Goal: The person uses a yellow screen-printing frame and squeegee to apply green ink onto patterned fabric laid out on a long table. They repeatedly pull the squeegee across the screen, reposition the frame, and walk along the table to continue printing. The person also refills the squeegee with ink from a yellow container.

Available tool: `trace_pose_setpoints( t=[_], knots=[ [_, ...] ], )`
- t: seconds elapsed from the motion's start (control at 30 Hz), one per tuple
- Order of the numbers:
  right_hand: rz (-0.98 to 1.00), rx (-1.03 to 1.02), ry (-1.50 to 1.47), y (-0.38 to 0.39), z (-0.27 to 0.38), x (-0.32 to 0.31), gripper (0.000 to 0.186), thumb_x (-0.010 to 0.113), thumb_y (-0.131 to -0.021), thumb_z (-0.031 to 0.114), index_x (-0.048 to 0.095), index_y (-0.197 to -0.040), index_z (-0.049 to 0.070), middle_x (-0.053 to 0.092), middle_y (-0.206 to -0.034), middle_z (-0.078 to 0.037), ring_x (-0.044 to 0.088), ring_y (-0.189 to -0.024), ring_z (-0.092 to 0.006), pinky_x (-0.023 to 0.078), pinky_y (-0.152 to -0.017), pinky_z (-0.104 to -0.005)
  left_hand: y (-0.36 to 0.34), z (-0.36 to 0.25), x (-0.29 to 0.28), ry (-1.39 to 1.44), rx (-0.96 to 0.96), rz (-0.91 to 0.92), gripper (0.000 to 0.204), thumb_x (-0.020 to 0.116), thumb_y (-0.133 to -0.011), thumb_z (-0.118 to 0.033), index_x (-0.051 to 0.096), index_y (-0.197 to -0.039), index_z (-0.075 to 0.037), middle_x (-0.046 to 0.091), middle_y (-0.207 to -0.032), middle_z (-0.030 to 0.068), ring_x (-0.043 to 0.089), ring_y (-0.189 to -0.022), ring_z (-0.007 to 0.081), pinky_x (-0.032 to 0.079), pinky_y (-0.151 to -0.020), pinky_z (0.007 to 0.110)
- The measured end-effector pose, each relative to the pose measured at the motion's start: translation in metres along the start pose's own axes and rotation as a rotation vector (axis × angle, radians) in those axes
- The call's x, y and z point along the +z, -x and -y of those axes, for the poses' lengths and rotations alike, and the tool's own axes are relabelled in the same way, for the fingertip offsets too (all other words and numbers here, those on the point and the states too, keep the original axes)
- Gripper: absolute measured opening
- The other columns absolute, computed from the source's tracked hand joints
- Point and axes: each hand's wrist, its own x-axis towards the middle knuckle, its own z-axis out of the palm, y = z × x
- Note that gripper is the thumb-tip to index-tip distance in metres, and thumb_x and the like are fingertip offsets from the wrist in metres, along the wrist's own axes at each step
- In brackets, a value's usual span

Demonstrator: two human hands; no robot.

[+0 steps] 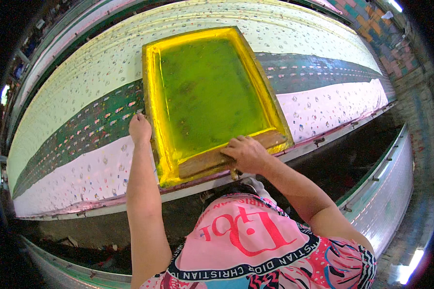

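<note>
A screen-printing frame [155, 96] with yellow-smeared sides and green mesh lies tilted across the printing table in front of me. My left hand [140, 129] is closed at the frame's left side, thumb and fingers together at its outer edge. A brown wooden bar [202, 164] runs along the frame's near side; I cannot tell whether it is a separate squeegee or part of the frame. My right hand [246, 153] curls over this bar near its middle, its fingers bent onto the wood. Below that hand a small stub [235, 174] pokes out at the near edge.
Under the frame, printed fabric [82, 178] with small motifs covers the long table, around a dark green patterned band [94, 118]. A metal rail [323, 140] with clamps edges the near side. Another table [386, 192] stands behind to the right, beside a tiled floor [366, 24].
</note>
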Motion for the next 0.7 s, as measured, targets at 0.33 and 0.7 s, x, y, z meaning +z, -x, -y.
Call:
trace_pose_setpoints(
  t=[0.33,0.7],
  knots=[
    [-0.082,-0.216,-0.344,0.043,-0.08,-0.005,0.055,0.08,-0.09,0.043,0.071,-0.133,0.01,0.067,-0.137,-0.017,0.061,-0.131,-0.0409,0.049,-0.11,-0.0531,-0.009,0.002,0.002,-0.221,-0.014,-0.056,0.044,0.048,-0.111,-0.033,0.074,-0.114,0.003,0.074,-0.11,0.0307,0.068,-0.106,0.0529,0.052,-0.092,0.059],
    [-0.493,0.258,-0.535,0.059,-0.249,-0.007,0.075,0.075,-0.095,0.018,0.044,-0.162,0.003,0.034,-0.168,-0.029,0.034,-0.153,-0.0501,0.031,-0.127,-0.0564,0.011,-0.045,0.012,-0.603,-0.029,-0.244,0.03,0.054,-0.11,-0.03,0.073,-0.113,-0.007,0.076,-0.11,0.0215,0.073,-0.097,0.0462,0.057,-0.086,0.057]
  ],
)
